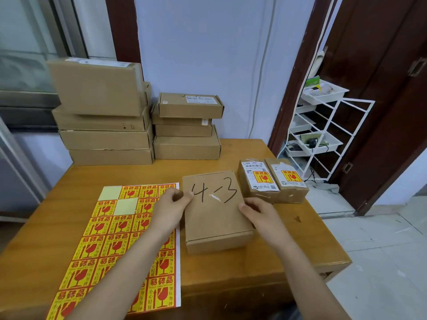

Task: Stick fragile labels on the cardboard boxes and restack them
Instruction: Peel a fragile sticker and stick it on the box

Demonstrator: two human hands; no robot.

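While the box marked "4-3" (pixel 216 211) lies flat on the desk (pixel 272 257), the left hand (pixel 169 207) grips its left edge and the right hand (pixel 258 214) its right, fingers curled round the sides. A label sheet (pixel 111 239) lies just left; two labelled boxes (pixel 272 181) sit behind, unlabelled stacks (pixel 138 125) farther back.

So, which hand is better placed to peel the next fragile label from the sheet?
The left hand. It grips the left edge of the box marked 4-3 directly above the label sheet, so labels lie just beneath it. The right hand holds the box's far side, away from the sheet.
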